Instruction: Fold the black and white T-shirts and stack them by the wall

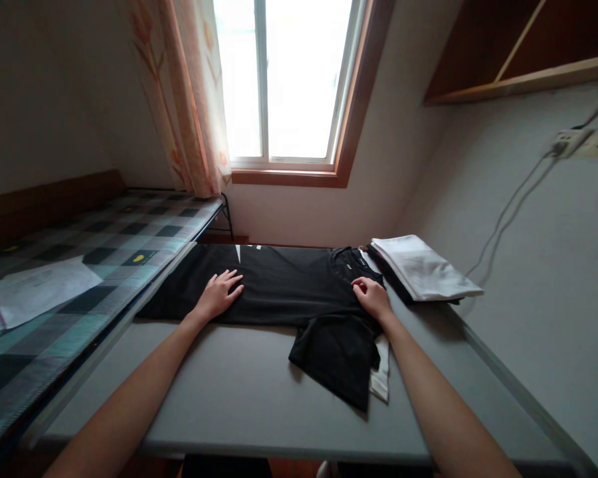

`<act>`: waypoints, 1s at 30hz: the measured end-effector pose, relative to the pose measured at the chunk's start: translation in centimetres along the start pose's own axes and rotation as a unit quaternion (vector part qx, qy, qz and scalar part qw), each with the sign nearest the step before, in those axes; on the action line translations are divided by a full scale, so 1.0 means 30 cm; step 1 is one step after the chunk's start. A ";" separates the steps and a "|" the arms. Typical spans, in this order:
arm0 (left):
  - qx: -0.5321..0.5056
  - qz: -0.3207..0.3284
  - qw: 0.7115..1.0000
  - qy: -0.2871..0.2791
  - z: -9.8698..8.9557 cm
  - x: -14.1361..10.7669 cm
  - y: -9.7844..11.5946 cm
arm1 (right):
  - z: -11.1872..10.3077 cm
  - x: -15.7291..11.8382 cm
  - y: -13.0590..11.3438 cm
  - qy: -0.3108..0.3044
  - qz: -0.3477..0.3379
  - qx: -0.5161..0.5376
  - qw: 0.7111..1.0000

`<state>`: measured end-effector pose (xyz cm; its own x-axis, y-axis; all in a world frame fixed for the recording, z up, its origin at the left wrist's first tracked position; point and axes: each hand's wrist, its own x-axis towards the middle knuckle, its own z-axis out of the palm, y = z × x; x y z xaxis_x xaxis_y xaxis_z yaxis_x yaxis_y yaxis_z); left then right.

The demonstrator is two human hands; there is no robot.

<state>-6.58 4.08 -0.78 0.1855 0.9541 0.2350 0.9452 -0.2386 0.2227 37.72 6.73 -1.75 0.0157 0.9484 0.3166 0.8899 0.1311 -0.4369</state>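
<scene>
A black T-shirt (274, 285) lies spread sideways across the grey table, its collar at the right and one short sleeve hanging toward me. My left hand (218, 293) rests flat on the body of the shirt, fingers spread. Near the collar, my right hand (373, 297) has its fingers curled and pinched on the shoulder cloth of the shirt. A white strip (380, 372), cloth or paper, sticks out from beneath the sleeve, by my right forearm. Small white marks show along the shirt's far edge.
Folded white cloth (423, 265) sits on dark cloth at the table's right, against the wall. A bed with a checked cover (144, 226) and papers (40, 292) adjoins the left side. The table (249, 392) extends toward me. A window (299, 79) is beyond.
</scene>
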 end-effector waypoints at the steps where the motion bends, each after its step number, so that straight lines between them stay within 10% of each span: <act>1: -0.009 0.010 1.000 0.003 -0.001 -0.004 0.001 | -0.003 -0.002 0.002 -0.003 0.001 0.015 1.000; 17: -0.215 0.276 0.932 -0.089 -0.047 0.001 0.295 | -0.016 -0.022 -0.011 -0.010 -0.004 0.035 0.999; 30: -0.089 0.369 0.913 -0.151 -0.060 0.028 0.465 | -0.011 -0.022 -0.002 -0.014 -0.006 0.019 1.000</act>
<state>6.26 1.22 4.24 0.8448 0.5220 0.1176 0.4797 -0.8362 0.2660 37.80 6.00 -1.65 -0.0084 0.9544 0.2985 0.8720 0.1531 -0.4650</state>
